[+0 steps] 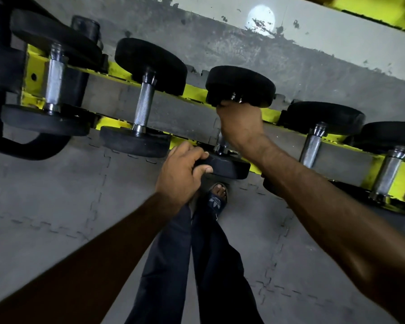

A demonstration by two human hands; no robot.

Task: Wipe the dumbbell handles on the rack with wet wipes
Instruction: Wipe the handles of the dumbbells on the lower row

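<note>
A row of black-ended dumbbells lies across a yellow rack (194, 91). My right hand (240, 123) is wrapped round the steel handle of the middle dumbbell (240, 84), hiding most of the handle. No wipe shows in that hand; whether one is under the fingers I cannot tell. My left hand (181, 175) grips the rim of that dumbbell's near weight plate (227, 166). To the left lies another dumbbell with a bare knurled handle (145, 105). More bare handles (312, 145) show on the right.
A larger dumbbell (54, 78) and dark machine parts fill the far left. Grey interlocking floor mats (56, 195) lie below the rack. My legs and a sandalled foot (216, 198) stand just under the held dumbbell. A yellow bar (360, 7) crosses the top right.
</note>
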